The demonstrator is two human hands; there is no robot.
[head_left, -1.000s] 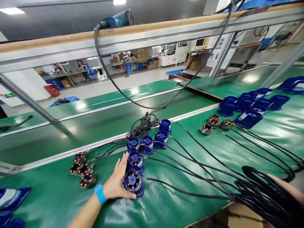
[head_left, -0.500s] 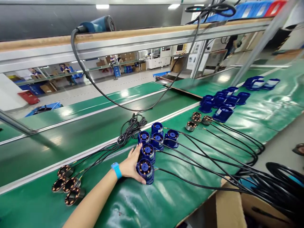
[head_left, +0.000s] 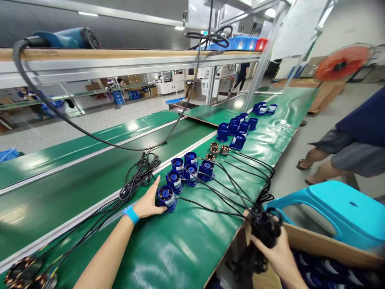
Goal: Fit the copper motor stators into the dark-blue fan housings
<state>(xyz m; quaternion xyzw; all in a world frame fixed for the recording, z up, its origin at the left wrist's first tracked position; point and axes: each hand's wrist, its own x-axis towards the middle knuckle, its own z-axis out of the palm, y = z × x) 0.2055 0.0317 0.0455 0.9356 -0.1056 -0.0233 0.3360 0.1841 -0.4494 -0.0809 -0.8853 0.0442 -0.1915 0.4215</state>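
My left hand [head_left: 148,200], with a blue band on its wrist, has its thumb and fingers spread beside the nearest blue motor housing [head_left: 167,198], the thumb at its base. Several more blue housings [head_left: 191,172] stand grouped behind it, with copper-wound cores inside. Black cables [head_left: 207,208] run from them to the right over the table edge. There my right hand [head_left: 276,249] is closed around a bundle of black cables [head_left: 264,226], blurred by motion. At the lower left lie loose copper-wound stators [head_left: 22,271].
Below my right hand sits a cardboard box [head_left: 333,249] holding blue parts. A turquoise stool [head_left: 339,204] stands behind it, and a person [head_left: 355,140] is at the right. More housings [head_left: 237,140] and stators [head_left: 214,148] lie farther along the green table. A cable-coil [head_left: 141,172] lies left.
My view has turned right. My right hand has come into view, holding the cable bundle. My left hand's fingers have moved from the second housing toward the nearest one's left side.
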